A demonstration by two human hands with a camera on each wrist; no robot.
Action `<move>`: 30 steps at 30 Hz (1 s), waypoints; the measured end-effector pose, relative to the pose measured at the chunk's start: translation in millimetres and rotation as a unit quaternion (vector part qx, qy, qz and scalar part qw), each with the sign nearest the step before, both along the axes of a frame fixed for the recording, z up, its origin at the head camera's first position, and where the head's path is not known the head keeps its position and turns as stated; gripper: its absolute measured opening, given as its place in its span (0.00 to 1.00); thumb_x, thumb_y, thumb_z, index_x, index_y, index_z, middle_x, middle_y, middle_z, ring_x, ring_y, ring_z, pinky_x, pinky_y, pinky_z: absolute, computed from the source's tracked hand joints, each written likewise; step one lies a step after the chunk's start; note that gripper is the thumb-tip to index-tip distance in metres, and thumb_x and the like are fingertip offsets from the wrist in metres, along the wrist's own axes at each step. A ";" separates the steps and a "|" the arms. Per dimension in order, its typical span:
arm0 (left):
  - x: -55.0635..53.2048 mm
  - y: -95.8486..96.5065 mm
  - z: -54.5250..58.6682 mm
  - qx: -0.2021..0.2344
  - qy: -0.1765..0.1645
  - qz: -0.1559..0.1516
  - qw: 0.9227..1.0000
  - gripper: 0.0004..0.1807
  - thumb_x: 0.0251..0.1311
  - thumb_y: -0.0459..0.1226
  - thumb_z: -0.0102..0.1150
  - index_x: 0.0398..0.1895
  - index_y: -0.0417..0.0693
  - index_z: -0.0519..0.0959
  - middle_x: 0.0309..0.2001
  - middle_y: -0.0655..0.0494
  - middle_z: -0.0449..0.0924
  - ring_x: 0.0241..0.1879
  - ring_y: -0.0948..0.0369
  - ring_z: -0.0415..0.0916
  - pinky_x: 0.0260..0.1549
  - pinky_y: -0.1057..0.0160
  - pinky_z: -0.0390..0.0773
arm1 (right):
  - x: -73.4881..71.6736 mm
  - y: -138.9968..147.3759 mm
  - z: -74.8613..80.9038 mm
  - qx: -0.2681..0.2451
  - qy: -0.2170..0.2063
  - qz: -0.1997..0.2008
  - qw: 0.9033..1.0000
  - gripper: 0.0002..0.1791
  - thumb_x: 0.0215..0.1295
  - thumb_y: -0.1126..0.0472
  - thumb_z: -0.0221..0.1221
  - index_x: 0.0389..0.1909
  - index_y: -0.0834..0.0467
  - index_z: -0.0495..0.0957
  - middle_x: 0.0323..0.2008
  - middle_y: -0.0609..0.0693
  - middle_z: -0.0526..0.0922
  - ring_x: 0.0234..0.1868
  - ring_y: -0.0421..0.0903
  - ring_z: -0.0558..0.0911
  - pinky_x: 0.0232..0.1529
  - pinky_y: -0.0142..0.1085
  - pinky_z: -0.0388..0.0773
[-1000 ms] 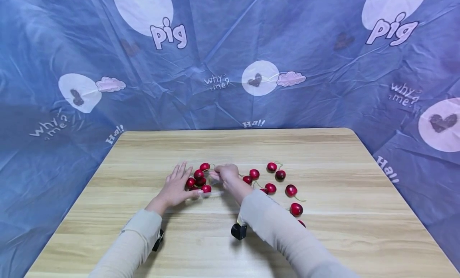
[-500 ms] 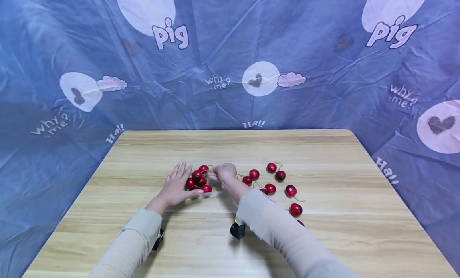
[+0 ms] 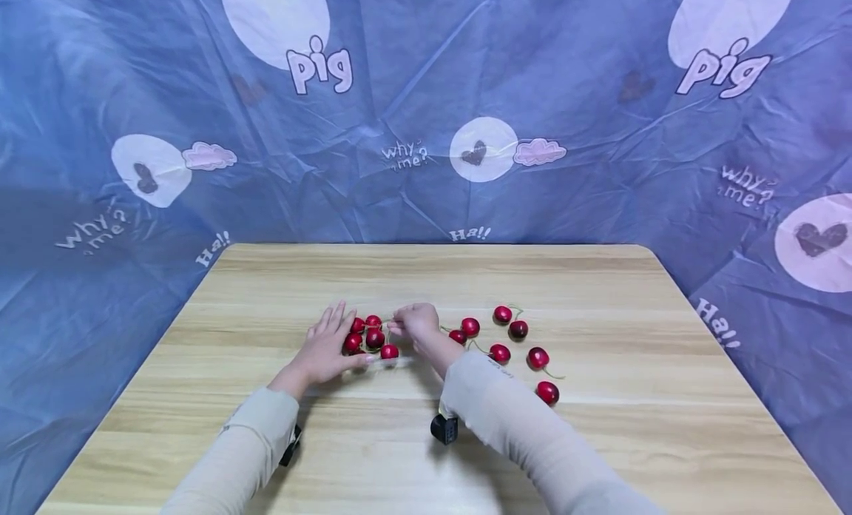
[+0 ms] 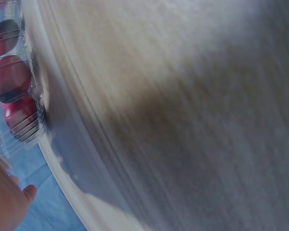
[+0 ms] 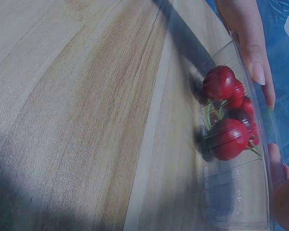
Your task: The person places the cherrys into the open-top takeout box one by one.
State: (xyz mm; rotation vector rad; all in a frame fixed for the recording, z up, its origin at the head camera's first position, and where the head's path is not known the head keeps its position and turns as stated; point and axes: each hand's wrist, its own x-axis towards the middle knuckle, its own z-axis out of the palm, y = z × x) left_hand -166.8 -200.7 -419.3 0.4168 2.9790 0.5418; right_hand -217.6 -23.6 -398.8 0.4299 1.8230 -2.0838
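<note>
A clear plastic box holds several red cherries, some with green stems. At its left end my left hand lies with fingers spread and straight, the thumb along the near rim. In the right wrist view, the left thumb touches the box wall. My right hand is over the right part of the box, its fingers curled. Its fingertips pinch the stem of a cherry low in the box. In the left wrist view, cherries show through the ribbed clear wall.
More cherries lie loose on the wooden table right of the box, such as one cherry farther back and another cherry beside the right sleeve. The forearm hides part of that area. A blue printed cloth hangs behind the table.
The cherry by the right fingertips has sunk lower in the box. Cherries around it have shifted, one toward the left hand and one rightward. Both hands stay almost in place.
</note>
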 end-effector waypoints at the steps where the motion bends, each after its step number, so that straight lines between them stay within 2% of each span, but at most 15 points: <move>1: -0.3 -0.3 0.1 0.000 0.000 0.000 1.000 0.52 0.44 0.65 0.47 0.66 0.42 0.46 0.66 0.43 0.32 0.63 0.44 0.30 0.53 0.39 0.42 | 0.0 0.4 0.4 -0.003 0.003 0.004 1.000 0.09 0.53 0.75 0.51 0.35 0.75 0.72 0.33 0.69 0.77 0.24 0.47 0.81 0.28 0.31 0.76; 7: -2.6 -0.8 -0.4 0.001 0.002 -0.002 1.000 0.51 0.46 0.63 0.49 0.66 0.43 0.46 0.66 0.43 0.32 0.63 0.44 0.30 0.53 0.38 0.42 | -0.2 3.0 3.2 -0.008 0.014 0.019 1.000 0.09 0.53 0.75 0.51 0.36 0.75 0.73 0.32 0.69 0.77 0.24 0.47 0.81 0.26 0.30 0.77; 14: -3.5 -0.5 -4.6 -0.004 0.004 -0.004 1.000 0.51 0.45 0.64 0.48 0.66 0.42 0.46 0.66 0.42 0.32 0.63 0.44 0.29 0.53 0.38 0.42 | 2.0 13.5 10.5 -0.021 0.030 0.033 0.999 0.13 0.56 0.73 0.50 0.40 0.77 0.70 0.39 0.73 0.73 0.18 0.41 0.78 0.28 0.31 0.77; 19: -2.1 -1.4 -5.1 -0.007 0.006 -0.002 1.000 0.53 0.42 0.68 0.44 0.65 0.42 0.47 0.66 0.42 0.33 0.63 0.44 0.30 0.53 0.38 0.43 | 1.3 21.1 14.9 -0.030 0.028 0.030 0.999 0.14 0.56 0.73 0.50 0.42 0.78 0.69 0.41 0.74 0.72 0.21 0.45 0.80 0.29 0.32 0.77; 23: -1.0 -1.6 -3.4 -0.005 0.001 -0.002 1.000 0.54 0.42 0.69 0.43 0.65 0.42 0.47 0.66 0.43 0.32 0.63 0.45 0.29 0.53 0.38 0.42 | 2.0 27.3 17.7 -0.030 0.033 0.019 0.999 0.13 0.56 0.74 0.50 0.41 0.79 0.70 0.38 0.74 0.73 0.23 0.48 0.81 0.29 0.34 0.77; 30: -2.7 -1.0 -0.5 -0.006 -0.002 -0.004 1.000 0.54 0.41 0.70 0.40 0.65 0.42 0.47 0.66 0.43 0.32 0.63 0.45 0.29 0.54 0.39 0.42 | 1.2 40.6 20.7 -0.044 0.049 0.004 0.998 0.14 0.55 0.75 0.50 0.41 0.80 0.68 0.30 0.70 0.76 0.23 0.46 0.79 0.29 0.34 0.77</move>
